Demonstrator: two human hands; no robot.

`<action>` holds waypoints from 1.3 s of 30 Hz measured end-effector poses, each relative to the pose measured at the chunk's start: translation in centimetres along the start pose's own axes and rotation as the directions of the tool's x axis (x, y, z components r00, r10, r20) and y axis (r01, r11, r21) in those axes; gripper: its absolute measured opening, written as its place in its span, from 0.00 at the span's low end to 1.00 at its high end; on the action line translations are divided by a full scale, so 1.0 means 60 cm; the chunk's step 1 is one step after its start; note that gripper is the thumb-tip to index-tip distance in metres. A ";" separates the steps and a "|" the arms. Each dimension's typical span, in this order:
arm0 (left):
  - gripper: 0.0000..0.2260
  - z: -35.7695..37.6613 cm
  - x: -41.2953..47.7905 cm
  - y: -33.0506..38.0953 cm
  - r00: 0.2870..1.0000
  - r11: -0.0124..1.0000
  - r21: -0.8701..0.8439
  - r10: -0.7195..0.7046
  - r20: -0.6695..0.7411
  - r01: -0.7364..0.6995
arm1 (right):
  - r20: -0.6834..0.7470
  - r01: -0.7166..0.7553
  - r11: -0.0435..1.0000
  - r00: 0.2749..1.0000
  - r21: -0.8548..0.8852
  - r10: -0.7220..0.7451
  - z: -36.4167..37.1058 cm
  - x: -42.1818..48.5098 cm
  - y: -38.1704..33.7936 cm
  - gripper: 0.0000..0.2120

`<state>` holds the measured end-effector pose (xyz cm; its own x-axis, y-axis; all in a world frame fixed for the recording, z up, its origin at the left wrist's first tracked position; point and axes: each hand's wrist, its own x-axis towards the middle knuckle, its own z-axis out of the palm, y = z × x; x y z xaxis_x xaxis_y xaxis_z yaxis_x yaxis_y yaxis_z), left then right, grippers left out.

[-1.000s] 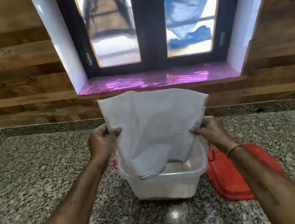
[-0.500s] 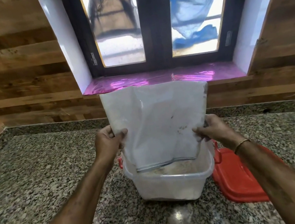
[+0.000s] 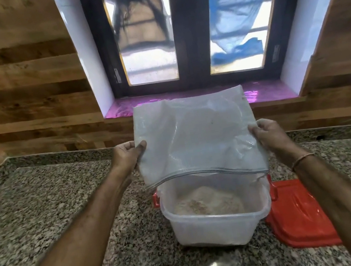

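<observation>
My left hand [image 3: 127,156] and right hand [image 3: 268,134] pinch an upturned, seemingly emptied plastic bag [image 3: 196,136] above the grain-filled container [image 3: 216,226] mid-counter; its red lid [image 3: 301,216] is off.

Left hand [image 3: 127,156] and right hand [image 3: 268,135] pinch the side edges of a clear plastic bag [image 3: 194,136], held upside down, zip mouth at the bottom, open. Bag hangs right above a translucent container [image 3: 216,226], not touching that I can tell. Pale grainy heap [image 3: 205,202] inside container. Red lid [image 3: 301,216] flat on granite counter [image 3: 43,214], just right of the container, touching it. Pink-lined window sill [image 3: 263,93] and dark-framed window [image 3: 188,25] behind, wood-plank wall [image 3: 15,79] either side.
</observation>
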<state>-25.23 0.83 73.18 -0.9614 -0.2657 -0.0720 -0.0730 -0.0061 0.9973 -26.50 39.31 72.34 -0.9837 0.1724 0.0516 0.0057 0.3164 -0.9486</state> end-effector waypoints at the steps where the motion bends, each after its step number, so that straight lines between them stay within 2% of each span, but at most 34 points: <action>1: 0.05 -0.012 0.010 0.004 1.000 1.000 -0.014 -0.003 -0.013 0.002 | 0.007 -0.020 1.000 1.000 0.021 0.020 0.004 0.004 -0.011 0.12; 4: 0.07 -0.046 0.037 0.003 1.000 1.000 -0.021 -0.021 -0.023 0.021 | 0.030 -0.092 0.996 0.995 0.008 0.092 0.030 0.013 -0.042 0.13; 8: 0.09 -0.132 0.069 -0.019 0.996 0.996 0.064 -0.055 -0.064 0.059 | 0.039 -0.170 0.985 0.984 -0.041 0.172 0.122 0.019 -0.082 0.13; 16: 0.08 -0.435 0.131 -0.148 0.969 0.956 0.225 -0.147 -0.197 0.190 | 0.214 -0.218 0.961 0.944 -0.169 0.251 0.433 -0.003 -0.149 0.09; 20: 0.12 -0.563 0.127 -0.242 0.919 0.921 0.194 -0.279 -0.278 0.338 | 0.220 -0.161 0.911 0.941 -0.379 0.258 0.579 -0.023 -0.118 0.13; 22: 0.14 -0.607 0.117 -0.288 0.892 0.901 0.181 -0.327 -0.313 0.394 | 0.190 -0.179 0.861 0.935 -0.476 0.299 0.637 -0.034 -0.088 0.12; 26: 0.13 -0.646 0.093 -0.353 0.846 0.855 0.228 -0.357 -0.395 0.467 | 0.116 -0.239 0.745 0.913 -0.623 0.390 0.707 -0.068 -0.012 0.18; 31: 0.15 -0.668 0.064 -0.402 0.821 0.765 0.360 -0.366 -0.438 0.534 | 0.066 -0.260 0.624 0.891 -0.737 0.449 0.750 -0.122 0.067 0.18; 34: 0.15 -0.673 0.055 -0.421 0.809 0.733 0.377 -0.408 -0.422 0.566 | 0.048 -0.257 0.591 0.892 -0.764 0.450 0.759 -0.135 0.085 0.19; 39: 0.15 -0.669 0.046 -0.431 0.803 0.669 0.466 -0.372 -0.465 0.580 | 0.022 -0.288 0.560 0.876 -0.777 0.481 0.772 -0.150 0.094 0.20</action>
<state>-15.34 -38.47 47.73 -0.6215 -0.6597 -0.4226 -0.7297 0.2910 0.6187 -25.96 -3.67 52.09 -0.8633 0.2828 -0.4179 0.4261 0.8524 -0.3032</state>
